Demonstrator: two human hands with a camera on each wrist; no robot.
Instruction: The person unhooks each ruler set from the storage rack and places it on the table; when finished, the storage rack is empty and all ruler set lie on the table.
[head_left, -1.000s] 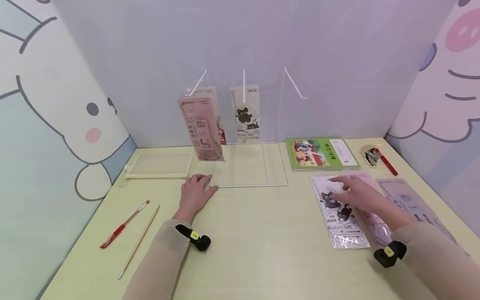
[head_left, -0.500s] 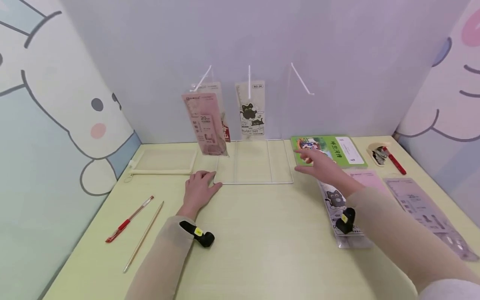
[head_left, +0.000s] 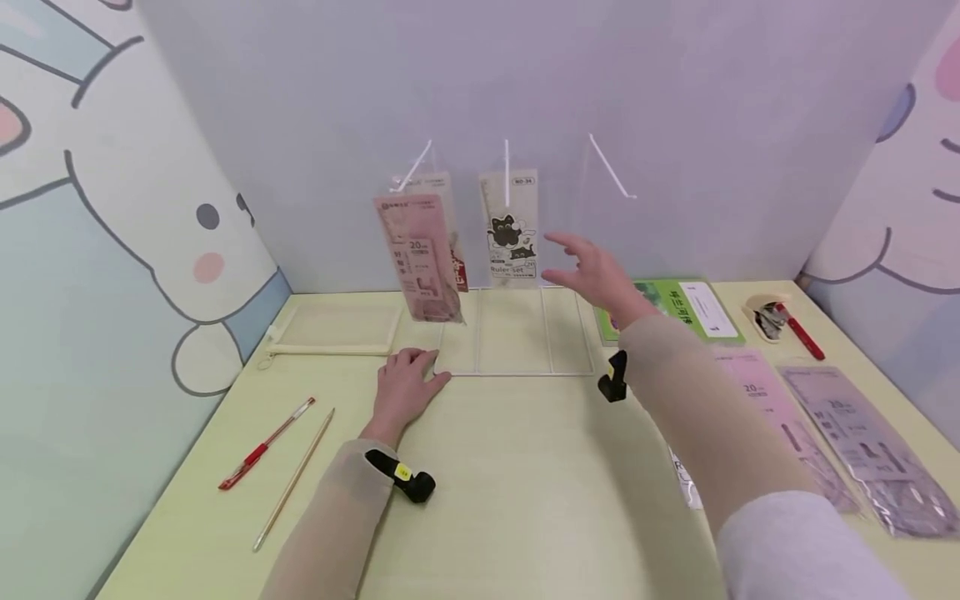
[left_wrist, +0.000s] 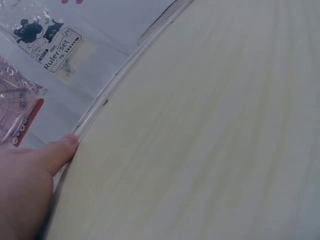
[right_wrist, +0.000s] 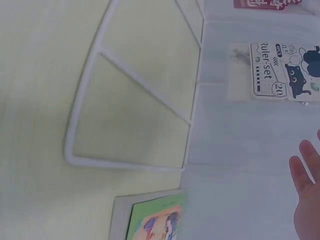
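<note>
A white wire display rack [head_left: 517, 375] with three hooks stands against the back wall. My left hand [head_left: 405, 385] holds its front left corner; the left wrist view shows the thumb [left_wrist: 62, 150] against the wire, the other fingers hidden. My right hand [head_left: 596, 271] is raised over the rack's right side, thumb and fingers spread, nothing between them. Just left of its fingertips, a black-cat ruler set [head_left: 508, 233] hangs on the middle hook [head_left: 507, 171]. A pink ruler set [head_left: 417, 262] hangs on the left hook, another pack behind it. The right hook [head_left: 611, 167] carries nothing.
Right of the rack lies a green book [head_left: 675, 304], partly behind my right arm, with a red-handled tool [head_left: 798, 329] beyond. Pink [head_left: 780, 417] and mauve [head_left: 870, 442] ruler packs lie nearer. At left are a mesh pouch [head_left: 333, 350], red pen [head_left: 262, 446] and pencil [head_left: 296, 475].
My right hand has moved left and up from above the cat ruler pack on the table, past the book, to beside the middle hook. My left hand has stayed at the rack's corner.
</note>
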